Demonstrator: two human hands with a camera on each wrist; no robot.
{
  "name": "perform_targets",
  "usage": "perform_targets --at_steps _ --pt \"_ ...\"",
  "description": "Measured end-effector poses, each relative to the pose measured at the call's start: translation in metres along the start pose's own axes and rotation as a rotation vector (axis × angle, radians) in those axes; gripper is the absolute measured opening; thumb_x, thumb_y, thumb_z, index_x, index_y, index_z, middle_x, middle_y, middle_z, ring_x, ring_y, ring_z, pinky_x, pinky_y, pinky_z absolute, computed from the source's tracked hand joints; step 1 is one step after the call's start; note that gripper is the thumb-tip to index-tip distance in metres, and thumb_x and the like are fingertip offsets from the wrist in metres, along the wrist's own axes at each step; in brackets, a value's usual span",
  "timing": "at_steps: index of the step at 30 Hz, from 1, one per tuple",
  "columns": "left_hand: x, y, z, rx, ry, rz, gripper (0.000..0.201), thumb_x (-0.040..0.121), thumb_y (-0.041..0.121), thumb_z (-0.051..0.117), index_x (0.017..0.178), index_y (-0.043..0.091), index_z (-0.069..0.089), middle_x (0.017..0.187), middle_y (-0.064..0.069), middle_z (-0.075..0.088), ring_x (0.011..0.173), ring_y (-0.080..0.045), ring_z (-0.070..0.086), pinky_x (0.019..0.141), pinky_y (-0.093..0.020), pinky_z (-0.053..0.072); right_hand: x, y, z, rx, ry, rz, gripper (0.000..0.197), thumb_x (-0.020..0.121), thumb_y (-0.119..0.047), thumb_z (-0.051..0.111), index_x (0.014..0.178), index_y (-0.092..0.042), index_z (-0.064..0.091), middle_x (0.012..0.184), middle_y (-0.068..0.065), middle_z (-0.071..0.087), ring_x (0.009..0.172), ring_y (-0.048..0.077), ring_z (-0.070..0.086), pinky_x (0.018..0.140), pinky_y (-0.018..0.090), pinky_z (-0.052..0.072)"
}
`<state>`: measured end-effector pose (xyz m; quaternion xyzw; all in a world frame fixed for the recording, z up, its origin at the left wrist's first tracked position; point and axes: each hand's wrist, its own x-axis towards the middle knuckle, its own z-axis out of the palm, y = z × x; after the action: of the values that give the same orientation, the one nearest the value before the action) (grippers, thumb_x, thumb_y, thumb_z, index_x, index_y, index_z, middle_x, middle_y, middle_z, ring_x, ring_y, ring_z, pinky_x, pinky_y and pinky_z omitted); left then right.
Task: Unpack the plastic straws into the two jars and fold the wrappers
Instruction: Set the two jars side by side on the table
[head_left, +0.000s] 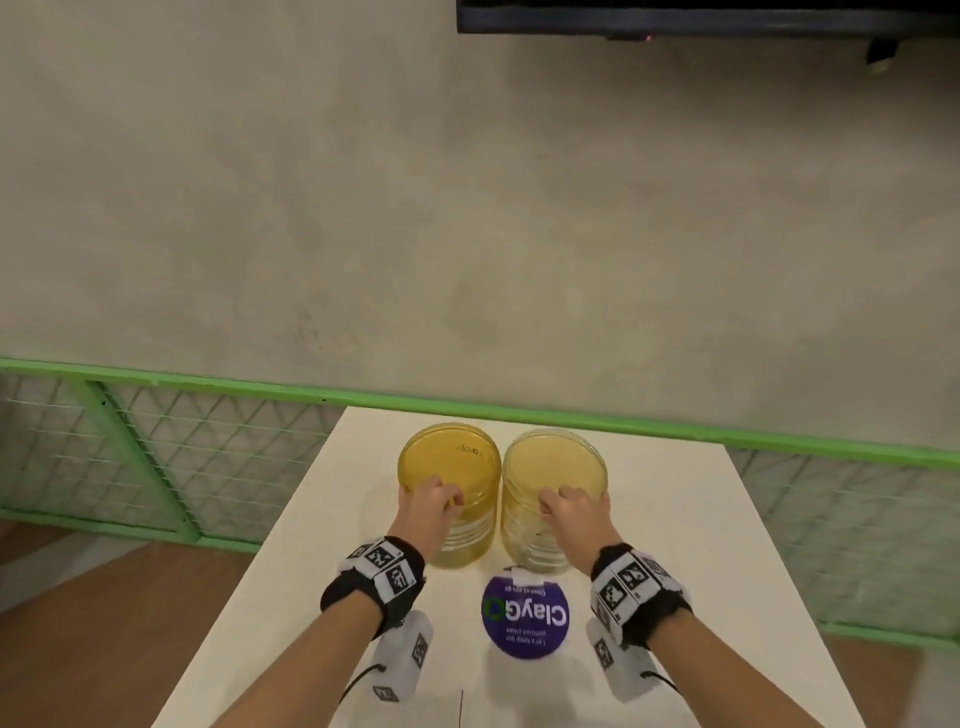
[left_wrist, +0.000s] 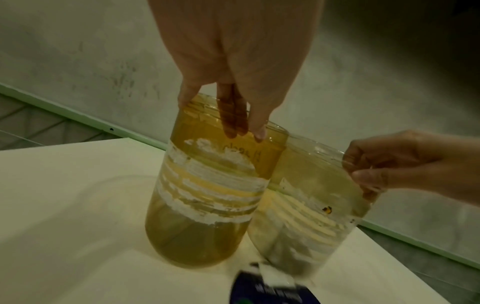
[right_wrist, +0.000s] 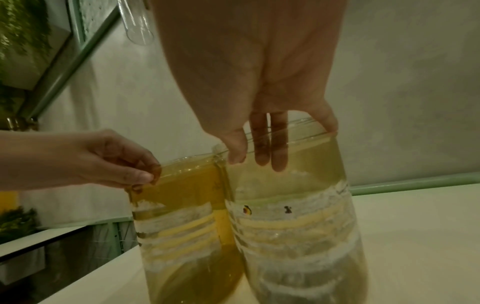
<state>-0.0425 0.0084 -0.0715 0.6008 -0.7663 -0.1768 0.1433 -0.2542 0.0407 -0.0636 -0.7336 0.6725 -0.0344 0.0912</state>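
Two open transparent jars stand side by side and touching on the white table (head_left: 675, 545). The left jar (head_left: 452, 462) is amber, with white label residue around its body (left_wrist: 207, 195). The right jar (head_left: 556, 462) is paler yellow (right_wrist: 293, 226). My left hand (head_left: 428, 501) pinches the near rim of the amber jar, fingers inside and thumb outside (left_wrist: 233, 115). My right hand (head_left: 569, 506) grips the near rim of the pale jar the same way (right_wrist: 259, 144). No straws or wrappers show in any view.
A round purple sticker (head_left: 524, 618) lies on the table just in front of the jars. A green railing with wire mesh (head_left: 156, 441) runs behind the table's far edge, against a grey wall. The table ends close to both sides.
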Motion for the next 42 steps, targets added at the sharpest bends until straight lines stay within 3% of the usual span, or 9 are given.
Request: perform_targets --at_steps 4,13,19,23,31,35,39,41,42 --pt "-0.056 0.02 0.006 0.023 -0.005 0.043 0.025 0.096 0.024 0.043 0.109 0.017 0.064 0.095 0.004 0.042 0.104 -0.022 0.051 0.1 -0.034 0.028 -0.076 0.0 0.007 0.019 -0.023 0.034 0.025 0.096 -0.009 0.038 0.116 -0.019 0.049 0.115 0.005 0.054 0.114 0.023 0.045 0.106 0.05 0.026" --pt "-0.12 0.026 0.011 0.044 -0.038 0.028 0.023 0.096 0.023 0.046 0.107 0.019 0.065 0.111 -0.004 0.058 0.117 -0.024 0.048 0.105 -0.038 0.029 -0.147 -0.01 0.015 -0.054 -0.045 0.042 0.027 0.097 -0.009 0.041 0.12 -0.018 0.051 0.11 0.005 0.059 0.108 0.024 0.05 0.1 0.05 0.035" --pt "-0.14 0.026 0.01 0.083 -0.005 0.052 0.022 0.095 0.022 0.047 0.107 0.02 0.065 0.094 0.002 0.047 0.093 -0.018 0.049 0.101 -0.039 0.035 -0.151 -0.004 0.009 -0.038 -0.053 0.059 0.022 0.098 -0.011 0.037 0.113 -0.017 0.052 0.104 0.005 0.056 0.107 0.025 0.049 0.099 0.051 0.034" --pt "-0.134 0.028 0.0 0.07 -0.038 0.102 0.021 0.092 0.025 0.054 0.107 0.017 0.067 0.11 -0.006 0.055 0.104 -0.023 0.052 0.095 -0.039 0.043 -0.147 0.002 0.007 -0.042 -0.072 0.059 0.02 0.099 -0.017 0.037 0.113 -0.015 0.051 0.109 0.006 0.056 0.107 0.026 0.049 0.097 0.048 0.035" --pt "-0.128 0.023 -0.006 0.02 -0.071 0.094 0.025 0.093 0.023 0.054 0.113 0.015 0.067 0.111 -0.01 0.06 0.095 -0.023 0.059 0.084 -0.027 0.047 -0.149 -0.001 0.008 -0.065 -0.017 0.046 0.022 0.1 -0.022 0.037 0.115 -0.015 0.05 0.11 0.007 0.057 0.105 0.025 0.052 0.099 0.048 0.036" --pt "-0.13 0.017 -0.007 0.024 -0.13 0.105 0.036 0.093 0.022 0.054 0.128 0.014 0.055 0.132 -0.012 0.047 0.119 -0.025 0.048 0.102 -0.028 0.037 -0.151 -0.005 0.007 -0.094 -0.036 0.065 0.024 0.1 -0.024 0.037 0.118 -0.015 0.049 0.115 0.006 0.055 0.11 0.026 0.05 0.101 0.048 0.034" --pt "-0.148 0.007 -0.014 -0.072 0.005 0.076 0.045 0.092 0.015 0.054 0.136 0.012 0.044 0.142 -0.012 0.035 0.132 -0.026 0.032 0.11 -0.032 0.027 -0.166 -0.019 0.006 -0.148 0.219 0.087 0.037 0.077 -0.02 0.072 0.111 -0.009 0.06 0.109 0.015 0.06 0.106 0.033 0.056 0.092 0.061 0.039" --pt "-0.17 0.004 -0.017 -0.1 0.035 0.044 0.039 0.093 0.014 0.051 0.132 0.012 0.047 0.135 -0.01 0.042 0.127 -0.024 0.039 0.106 -0.031 0.032 -0.181 -0.036 0.008 -0.118 0.389 0.05 0.042 0.056 -0.011 0.084 0.094 -0.008 0.066 0.096 0.016 0.065 0.091 0.034 0.064 0.076 0.056 0.051" --pt "-0.188 0.0 -0.014 -0.096 0.008 0.022 0.036 0.093 0.014 0.048 0.129 0.013 0.049 0.131 -0.009 0.046 0.123 -0.022 0.043 0.103 -0.029 0.035 -0.191 -0.047 0.015 -0.079 0.425 -0.003 0.04 0.058 -0.008 0.083 0.093 -0.008 0.065 0.096 0.014 0.065 0.088 0.031 0.064 0.073 0.048 0.054"
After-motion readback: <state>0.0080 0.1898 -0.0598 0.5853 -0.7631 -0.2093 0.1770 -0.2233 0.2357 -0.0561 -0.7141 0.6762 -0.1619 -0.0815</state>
